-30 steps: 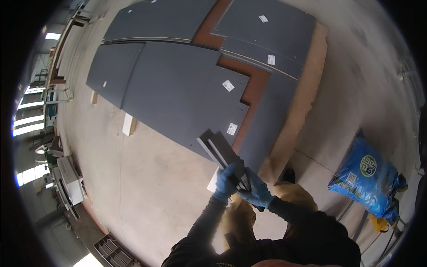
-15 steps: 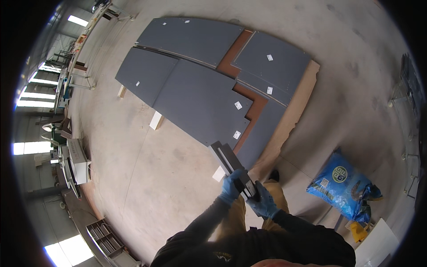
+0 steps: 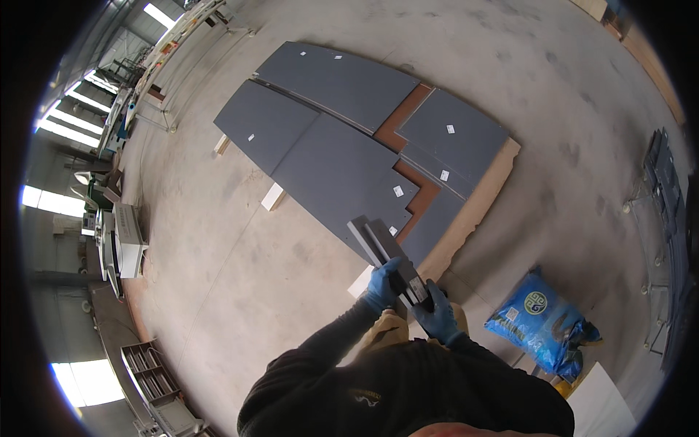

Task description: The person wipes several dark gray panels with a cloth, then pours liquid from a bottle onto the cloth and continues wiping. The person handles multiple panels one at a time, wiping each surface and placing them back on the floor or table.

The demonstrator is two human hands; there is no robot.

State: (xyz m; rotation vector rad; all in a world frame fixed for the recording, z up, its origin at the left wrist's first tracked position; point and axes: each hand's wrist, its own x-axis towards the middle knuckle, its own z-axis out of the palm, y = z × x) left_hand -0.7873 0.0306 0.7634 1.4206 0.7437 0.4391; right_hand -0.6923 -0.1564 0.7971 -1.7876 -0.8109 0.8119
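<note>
Two or so narrow grey board strips [image 3: 384,242], lying against each other lengthwise, are held in front of my body. My blue-gloved left hand [image 3: 381,287] is closed round their left side near the middle. At the lower end, my right hand [image 3: 438,317], also in a blue glove, grips the strips from the right; part of its fingers is hidden. A small pale label shows on the strips between my hands. Just beyond their far ends lies a large layer of flat grey panels [image 3: 335,167], several with white stickers, over a brown sheet [image 3: 416,191].
White blocks [image 3: 273,197] support the panels' left side. Brown cardboard [image 3: 477,207] runs along the right edge. A blue printed sack [image 3: 542,320] lies on the floor to my right, near a white board [image 3: 601,404]. Wheeled racks with dark panels [image 3: 659,211] stand far right; a slatted unit [image 3: 151,371] stands lower left.
The view has shifted, so panels and sack sit elsewhere in the picture. My hands keep their hold on the strips, which have come slightly closer over the panels' near edge.
</note>
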